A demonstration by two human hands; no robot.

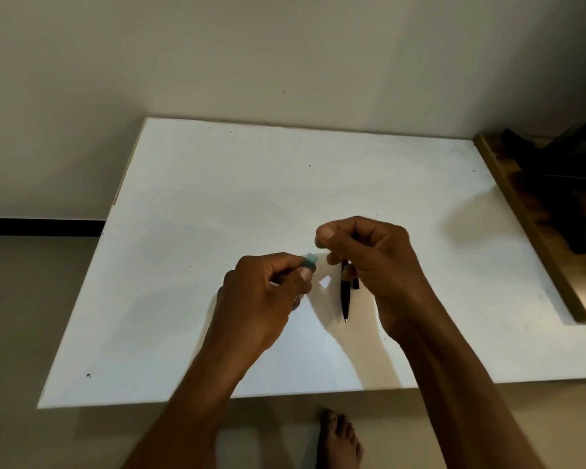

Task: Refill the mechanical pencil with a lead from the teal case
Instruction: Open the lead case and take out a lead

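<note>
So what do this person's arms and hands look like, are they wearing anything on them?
Nothing is worn, as far as the head view shows. The left hand and right hand are bare: no gloves, rings or bracelets visible. Both forearms are uncovered from wrist down to the frame edge, with no sleeves, watch or markings. Fingernails look short and plain. The light is dim, so fine detail cannot be told.

Two bare arms come in from the bottom edge. No sleeves show on them, and no watch, band or ring. The left hand (261, 296) and the right hand (372, 262) are bare too, with no gloves. The nails on the thumbs are short and plain. One bare foot (340, 438) shows at the bottom, with no shoe or sock.
</note>
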